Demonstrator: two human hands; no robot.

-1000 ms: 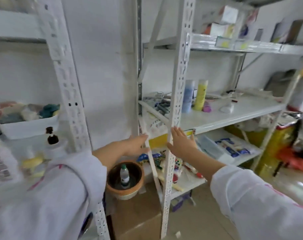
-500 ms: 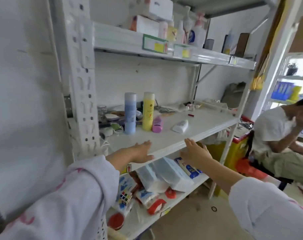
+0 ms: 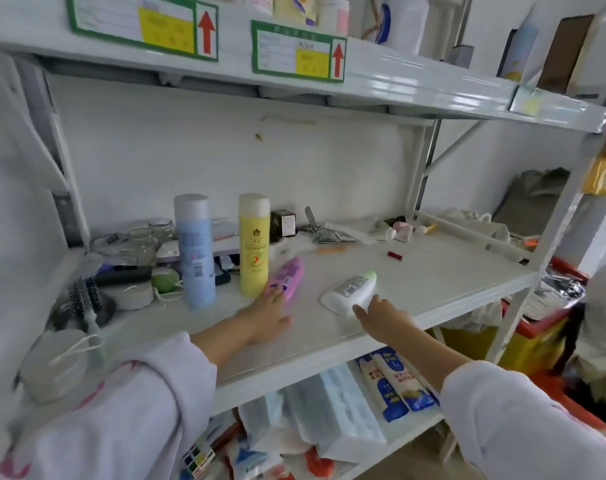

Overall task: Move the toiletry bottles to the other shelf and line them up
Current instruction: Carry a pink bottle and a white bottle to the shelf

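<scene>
Reaching onto the white metal middle shelf (image 3: 433, 271), both hands now arrive at the 2 lying bottles.

Head view: over the last second the camera has swung from the rack's upright post to face this shelf squarely, and the hands have gone from hovering at its front edge to lying on its surface. The left hand (image 3: 265, 315) rests flat, fingers spread, its fingertips touching the lying pink plastic bottle (image 3: 286, 280); the right hand (image 3: 381, 317) is open, fingertips at the lying white bottle with the green cap (image 3: 351, 289). Neither is gripped. The tall blue bottle (image 3: 194, 251) and tall yellow bottle (image 3: 254, 245) stand upright just behind. I judge pickup comes next; no bottle has moved off yet.
</scene>
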